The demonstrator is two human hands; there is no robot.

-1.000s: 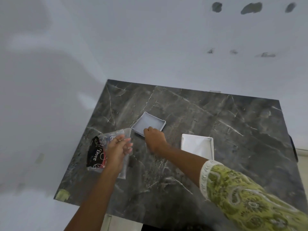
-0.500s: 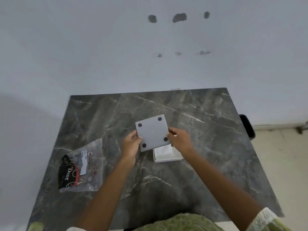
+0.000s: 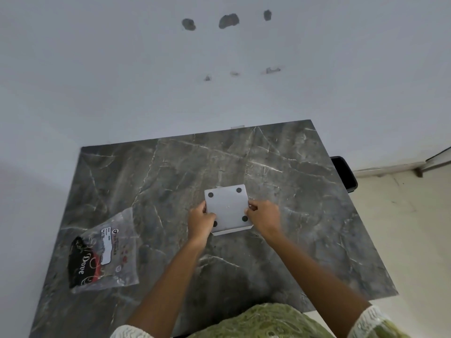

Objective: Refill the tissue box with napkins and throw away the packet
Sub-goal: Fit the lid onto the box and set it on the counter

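A square white tissue box point(image 3: 231, 231) rests in the middle of the dark marble table point(image 3: 292, 191). Its grey bottom panel point(image 3: 228, 207), with four black round feet facing up, lies flat over the box. My left hand point(image 3: 200, 222) grips the panel's left edge and my right hand point(image 3: 263, 217) grips its right edge. Only a thin white strip of the box shows under the panel's near edge; the napkins inside are hidden. The napkin packet point(image 3: 103, 251), clear plastic with a black and red print, lies flat and loose at the table's left side.
A black bin point(image 3: 345, 173) stands on the floor just past the table's right edge. A white wall point(image 3: 219, 69) runs behind the table. Beige floor point(image 3: 402, 228) lies to the right.
My left hand let go of the packet. Both hands carried the grey panel from the left, turned it feet-up, and lowered it flat onto the white box.
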